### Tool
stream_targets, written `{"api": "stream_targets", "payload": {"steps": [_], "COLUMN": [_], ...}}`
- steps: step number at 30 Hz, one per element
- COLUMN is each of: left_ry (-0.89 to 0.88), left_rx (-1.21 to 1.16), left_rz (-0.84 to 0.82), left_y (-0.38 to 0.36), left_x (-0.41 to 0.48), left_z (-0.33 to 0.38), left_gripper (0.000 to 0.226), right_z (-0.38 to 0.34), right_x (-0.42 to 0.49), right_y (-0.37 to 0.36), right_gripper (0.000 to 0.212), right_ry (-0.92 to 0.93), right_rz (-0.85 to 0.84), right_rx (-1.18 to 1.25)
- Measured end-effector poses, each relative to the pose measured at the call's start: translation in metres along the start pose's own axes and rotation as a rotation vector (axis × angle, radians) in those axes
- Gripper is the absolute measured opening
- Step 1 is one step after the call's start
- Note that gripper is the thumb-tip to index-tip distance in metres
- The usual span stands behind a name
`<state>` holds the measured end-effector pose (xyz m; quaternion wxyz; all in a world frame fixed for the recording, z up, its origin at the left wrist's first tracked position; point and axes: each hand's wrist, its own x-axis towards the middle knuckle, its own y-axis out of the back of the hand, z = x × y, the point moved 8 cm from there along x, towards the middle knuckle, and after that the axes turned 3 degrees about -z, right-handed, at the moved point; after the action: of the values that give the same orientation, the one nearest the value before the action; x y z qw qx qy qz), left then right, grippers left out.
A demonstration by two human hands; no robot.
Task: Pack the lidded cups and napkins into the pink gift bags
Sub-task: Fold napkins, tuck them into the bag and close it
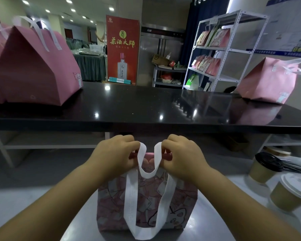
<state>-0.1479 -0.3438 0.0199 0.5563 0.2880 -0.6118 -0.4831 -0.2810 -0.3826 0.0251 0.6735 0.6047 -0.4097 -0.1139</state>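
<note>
A pink gift bag (pixel 147 204) with a cartoon print and white strap handles stands on the steel table right in front of me. My left hand (pixel 116 153) and my right hand (pixel 182 155) both pinch the bag's top edge, one on each side of the far white handle (pixel 149 164), holding the mouth together. The near handle hangs down the bag's front. What lies inside the bag is hidden. At the right stand a kraft paper cup with a black lid (pixel 266 166) and another with a white lid (pixel 292 192).
A black counter (pixel 146 105) runs across behind the table. Closed pink bags stand on it at the left (pixel 36 66) and at the right (pixel 269 80). A white shelf rack (pixel 221 49) with more bags stands behind. Black straws lie by the cups at the right.
</note>
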Motion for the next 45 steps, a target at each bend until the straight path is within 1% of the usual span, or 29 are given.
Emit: {"api": "stream_targets", "payload": {"steps": [3, 7, 10, 11, 12, 16, 17, 20, 23, 27, 30, 33, 35, 40, 43, 45], "left_ry": [-0.016, -0.017, 0.015, 0.034, 0.05, 0.069, 0.068, 0.074, 0.119, 0.156, 0.206, 0.229, 0.238, 0.244, 0.25, 0.239], "left_rx": [-0.048, -0.174, -0.205, -0.214, -0.223, -0.248, -0.266, -0.296, -0.266, -0.243, -0.303, -0.359, -0.372, -0.417, -0.431, -0.42], "left_rz": [-0.007, -0.071, -0.117, -0.11, -0.094, -0.092, -0.098, -0.095, -0.028, 0.008, 0.0, 0.007, 0.034, 0.179, 0.242, 0.278], "left_y": [0.002, 0.003, 0.003, 0.005, 0.008, 0.013, 0.013, 0.014, 0.02, 0.023, 0.025, 0.03, 0.036, 0.075, 0.105, 0.126], "left_x": [-0.002, -0.009, -0.014, -0.016, -0.018, -0.03, -0.033, -0.039, -0.045, -0.051, -0.056, -0.063, -0.066, -0.067, -0.063, -0.06], "left_z": [-0.003, -0.012, -0.022, -0.025, -0.028, -0.031, -0.031, -0.034, -0.04, -0.043, -0.049, -0.051, -0.049, -0.046, -0.051, -0.053], "left_gripper": [0.026, 0.02, 0.02, 0.019, 0.018, 0.011, 0.01, 0.015, 0.011, 0.01, 0.018, 0.03, 0.036, 0.043, 0.051, 0.053], "right_z": [0.002, 0.013, 0.028, 0.032, 0.036, 0.042, 0.043, 0.046, 0.05, 0.056, 0.064, 0.066, 0.065, 0.062, 0.059, 0.056], "right_x": [0.0, -0.007, -0.014, -0.016, -0.018, -0.029, -0.032, -0.038, -0.043, -0.048, -0.052, -0.052, -0.049, -0.03, -0.014, -0.001], "right_y": [-0.001, 0.001, 0.005, 0.007, 0.008, 0.006, 0.005, 0.004, 0.004, 0.001, -0.001, 0.002, 0.01, 0.05, 0.076, 0.093], "right_gripper": [0.023, 0.02, 0.031, 0.035, 0.034, 0.004, 0.003, 0.006, 0.008, 0.007, 0.019, 0.019, 0.019, 0.016, 0.019, 0.019], "right_ry": [-0.002, -0.015, -0.073, -0.091, -0.105, -0.117, -0.123, -0.145, -0.182, -0.227, -0.272, -0.247, -0.211, -0.095, -0.014, 0.024], "right_rz": [-0.059, -0.118, -0.134, -0.141, -0.149, -0.181, -0.187, -0.169, -0.126, -0.125, -0.145, -0.128, -0.082, 0.089, 0.147, 0.169], "right_rx": [0.028, 0.116, 0.039, 0.011, 0.001, 0.1, 0.129, 0.167, 0.15, 0.307, 0.428, 0.461, 0.466, 0.519, 0.572, 0.644]}}
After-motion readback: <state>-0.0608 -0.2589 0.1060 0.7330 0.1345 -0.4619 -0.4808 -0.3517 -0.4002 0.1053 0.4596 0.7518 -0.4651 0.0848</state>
